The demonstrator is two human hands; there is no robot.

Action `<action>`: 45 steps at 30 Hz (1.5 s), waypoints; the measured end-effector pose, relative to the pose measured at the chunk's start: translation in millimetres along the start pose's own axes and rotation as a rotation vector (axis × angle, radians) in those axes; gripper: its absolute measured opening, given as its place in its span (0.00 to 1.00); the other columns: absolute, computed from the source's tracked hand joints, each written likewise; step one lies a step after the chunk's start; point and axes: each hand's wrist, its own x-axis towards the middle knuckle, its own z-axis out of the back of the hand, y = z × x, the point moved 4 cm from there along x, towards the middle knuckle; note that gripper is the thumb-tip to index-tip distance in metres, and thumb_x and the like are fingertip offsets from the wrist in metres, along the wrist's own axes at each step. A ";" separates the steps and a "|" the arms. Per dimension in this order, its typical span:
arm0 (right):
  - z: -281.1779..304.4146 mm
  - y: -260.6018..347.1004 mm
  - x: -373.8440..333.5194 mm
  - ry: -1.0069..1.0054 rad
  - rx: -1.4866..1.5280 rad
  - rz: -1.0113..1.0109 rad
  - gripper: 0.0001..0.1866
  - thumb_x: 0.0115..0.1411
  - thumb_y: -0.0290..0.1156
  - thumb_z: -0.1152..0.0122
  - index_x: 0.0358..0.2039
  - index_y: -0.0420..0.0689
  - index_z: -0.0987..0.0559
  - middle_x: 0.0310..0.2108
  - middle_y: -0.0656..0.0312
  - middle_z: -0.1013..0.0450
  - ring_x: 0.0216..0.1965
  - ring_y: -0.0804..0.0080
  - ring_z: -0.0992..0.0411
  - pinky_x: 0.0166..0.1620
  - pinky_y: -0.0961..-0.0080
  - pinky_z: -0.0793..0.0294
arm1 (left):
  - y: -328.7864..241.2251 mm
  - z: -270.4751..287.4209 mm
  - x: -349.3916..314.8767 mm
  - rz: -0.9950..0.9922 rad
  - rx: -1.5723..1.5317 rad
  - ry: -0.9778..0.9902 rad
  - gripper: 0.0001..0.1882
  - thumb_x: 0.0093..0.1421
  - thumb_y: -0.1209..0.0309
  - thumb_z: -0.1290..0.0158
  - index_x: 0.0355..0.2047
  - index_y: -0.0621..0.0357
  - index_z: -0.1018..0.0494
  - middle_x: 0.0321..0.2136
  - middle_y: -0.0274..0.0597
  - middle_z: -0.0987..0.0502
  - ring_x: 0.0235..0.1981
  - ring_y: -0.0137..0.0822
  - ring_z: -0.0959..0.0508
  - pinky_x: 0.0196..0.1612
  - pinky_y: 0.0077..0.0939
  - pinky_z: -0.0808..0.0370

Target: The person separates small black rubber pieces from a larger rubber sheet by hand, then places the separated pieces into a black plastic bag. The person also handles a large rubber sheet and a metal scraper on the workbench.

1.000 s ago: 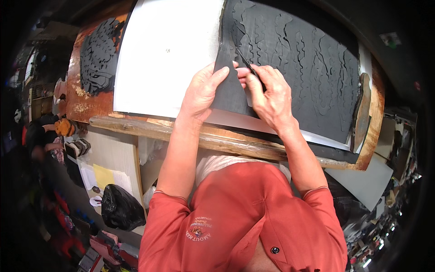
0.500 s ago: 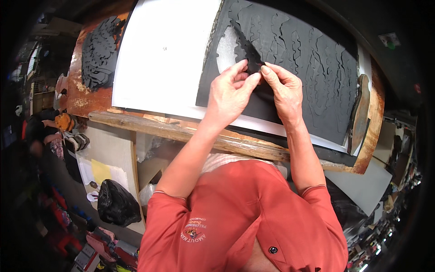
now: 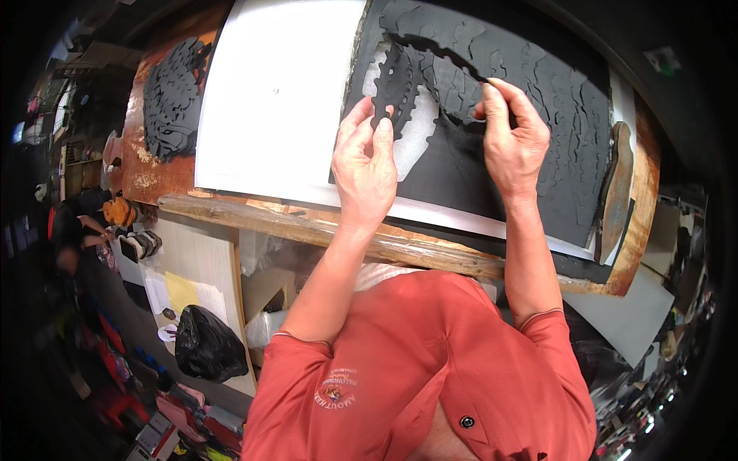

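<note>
Largest of all, we see the worn orange-brown bench (image 3: 138, 170), edged along the front by a wooden rail (image 3: 330, 230). On it lie a broad white sheet (image 3: 273, 115) and, to its right, a black sheet (image 3: 461, 180) with white showing below its lower edge. We count the black sheet as mostly whole: wavy cut outlines run across its right side, and the shapes there seem to sit in place, so most of this sheet looks undone to us. At the far left of the bench, a heap of loose black pieces (image 3: 177, 100) with notched edges suggests that a good many have already been freed, though we cannot tell from which sheet.

Toward the black sheet's left side, a pale gap (image 3: 419, 138) with toothed edges shows where material is out. We would call the work on this sheet early, with only that part lifted.

The left hand (image 3: 365, 165) pinches a notched black piece (image 3: 393, 77) near its lower end, raised over the gap. The right hand (image 3: 519, 138) grips, between thumb and fingers, the right end of a thin black strip (image 3: 438, 48) arching above the sheet. Whether the strip and the piece join at the top, we cannot tell.
</note>
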 end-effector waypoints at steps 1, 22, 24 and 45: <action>-4.0 5.0 -0.7 0.011 -0.106 0.076 0.08 0.68 0.25 0.34 0.45 0.38 0.14 0.32 0.58 0.17 0.32 0.74 0.18 0.37 0.75 0.19 | -2.3 0.1 0.7 -0.027 0.046 -0.006 0.16 0.76 0.66 0.46 0.52 0.68 0.19 0.53 0.50 0.20 0.55 0.37 0.19 0.54 0.30 0.20; -54.4 11.7 5.6 0.253 -0.432 0.347 0.06 0.65 0.25 0.35 0.41 0.38 0.16 0.35 0.46 0.18 0.35 0.46 0.18 0.40 0.60 0.18 | -6.5 -12.5 17.7 0.598 -0.543 0.121 0.16 0.72 0.63 0.42 0.52 0.61 0.22 0.51 0.39 0.19 0.54 0.32 0.23 0.54 0.33 0.27; -55.7 6.4 3.2 0.230 -0.412 0.314 0.07 0.65 0.25 0.34 0.42 0.38 0.15 0.35 0.44 0.18 0.34 0.45 0.18 0.39 0.62 0.19 | -4.5 -17.1 22.0 0.583 -0.550 0.059 0.13 0.72 0.64 0.42 0.42 0.63 0.21 0.37 0.36 0.18 0.37 0.23 0.23 0.39 0.23 0.25; -30.7 -67.1 16.6 0.326 0.150 -0.235 0.11 0.75 0.38 0.38 0.46 0.44 0.18 0.29 0.74 0.30 0.29 0.88 0.34 0.30 0.88 0.34 | 11.6 -44.4 44.3 0.629 -0.711 0.173 0.05 0.63 0.75 0.47 0.38 0.62 0.24 0.33 0.34 0.25 0.35 0.27 0.29 0.39 0.29 0.30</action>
